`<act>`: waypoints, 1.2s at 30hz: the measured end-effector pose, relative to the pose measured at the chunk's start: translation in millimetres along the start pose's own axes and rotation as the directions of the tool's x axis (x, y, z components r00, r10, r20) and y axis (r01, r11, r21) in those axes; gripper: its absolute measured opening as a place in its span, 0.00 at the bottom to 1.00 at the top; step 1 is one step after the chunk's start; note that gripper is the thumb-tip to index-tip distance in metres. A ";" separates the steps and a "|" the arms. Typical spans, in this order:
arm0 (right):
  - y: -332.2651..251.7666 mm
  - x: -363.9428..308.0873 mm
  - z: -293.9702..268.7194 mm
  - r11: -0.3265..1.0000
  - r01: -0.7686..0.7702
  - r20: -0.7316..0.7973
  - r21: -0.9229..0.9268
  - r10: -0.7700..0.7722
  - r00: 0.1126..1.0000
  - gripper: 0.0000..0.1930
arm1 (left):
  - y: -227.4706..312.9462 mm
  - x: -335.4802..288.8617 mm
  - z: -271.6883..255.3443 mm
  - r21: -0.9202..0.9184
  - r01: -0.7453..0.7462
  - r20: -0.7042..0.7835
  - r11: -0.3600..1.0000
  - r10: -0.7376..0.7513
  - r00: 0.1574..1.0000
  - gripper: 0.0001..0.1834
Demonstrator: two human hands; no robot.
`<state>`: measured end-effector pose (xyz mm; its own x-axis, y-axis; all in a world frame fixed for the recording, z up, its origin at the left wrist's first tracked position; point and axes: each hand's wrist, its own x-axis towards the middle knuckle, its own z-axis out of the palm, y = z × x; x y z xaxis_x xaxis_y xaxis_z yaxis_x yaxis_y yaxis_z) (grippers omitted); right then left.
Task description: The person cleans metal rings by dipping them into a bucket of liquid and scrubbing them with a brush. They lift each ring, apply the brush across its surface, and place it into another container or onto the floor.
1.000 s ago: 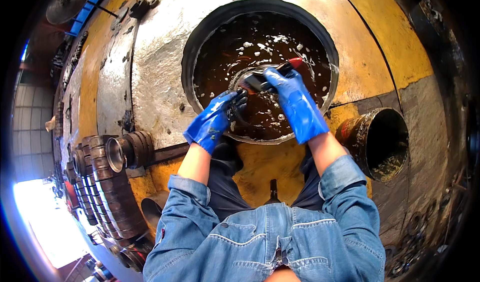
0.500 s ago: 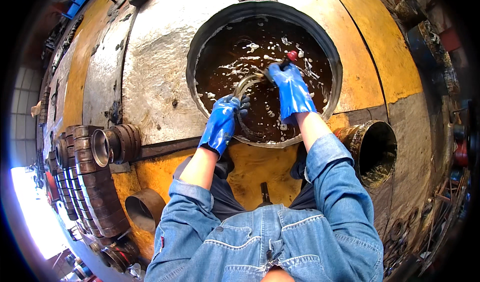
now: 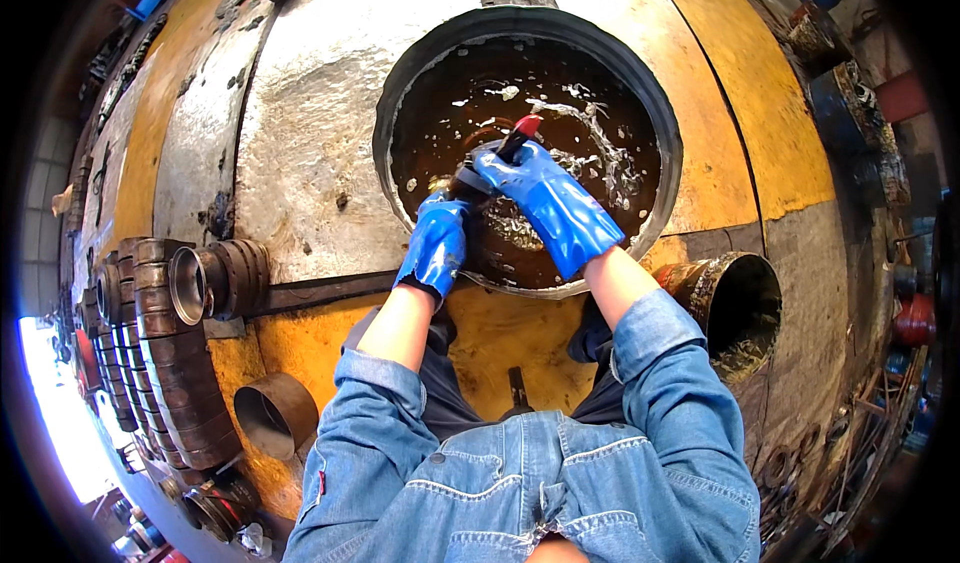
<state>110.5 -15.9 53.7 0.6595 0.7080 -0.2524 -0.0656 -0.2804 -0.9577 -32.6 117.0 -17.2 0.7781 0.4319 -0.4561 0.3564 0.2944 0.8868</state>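
Observation:
A round metal tub of dark brown liquid stands before me, with foam on its surface. Both my hands wear blue rubber gloves over it. My right hand is closed round a brush with a dark handle and a red end. The brush head lies close to the fingers of my left hand. That hand is closed on a metal ring at the tub's near left side; gloves and brush now hide most of the ring.
Metal rings and sleeves are stacked at the left, near a short open pipe piece. An open greasy cylinder lies right of the tub. Stained metal plates surround the tub. Scrap parts lie at the lower right.
My right hand has moved left and slightly down with the brush, coming against my left hand. The ring, plain to see before, is now mostly covered. Foam on the liquid has shifted.

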 end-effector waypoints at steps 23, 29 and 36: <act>41.2 -5.9 -51.0 0.958 -0.216 -0.436 -0.187 0.116 0.893 0.18 | 1.1 -10.4 15.0 -0.276 0.084 0.258 0.957 -0.010 0.966 0.15; 70.8 -30.4 -71.4 0.958 -0.248 -0.477 -0.144 0.153 0.866 0.18 | -13.0 6.2 10.6 -0.401 0.243 0.294 0.883 -0.127 0.947 0.19; 26.2 -32.6 -28.6 0.998 -0.056 -0.211 0.000 0.055 0.976 0.18 | -14.1 9.1 12.1 -0.182 0.095 0.241 0.979 -0.050 0.969 0.17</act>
<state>108.7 -64.8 40.7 0.7978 0.5391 -0.2700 -0.1024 -0.3202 -0.9418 -24.3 106.4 -32.9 0.8610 0.1990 -0.4681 0.3287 0.4847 0.8106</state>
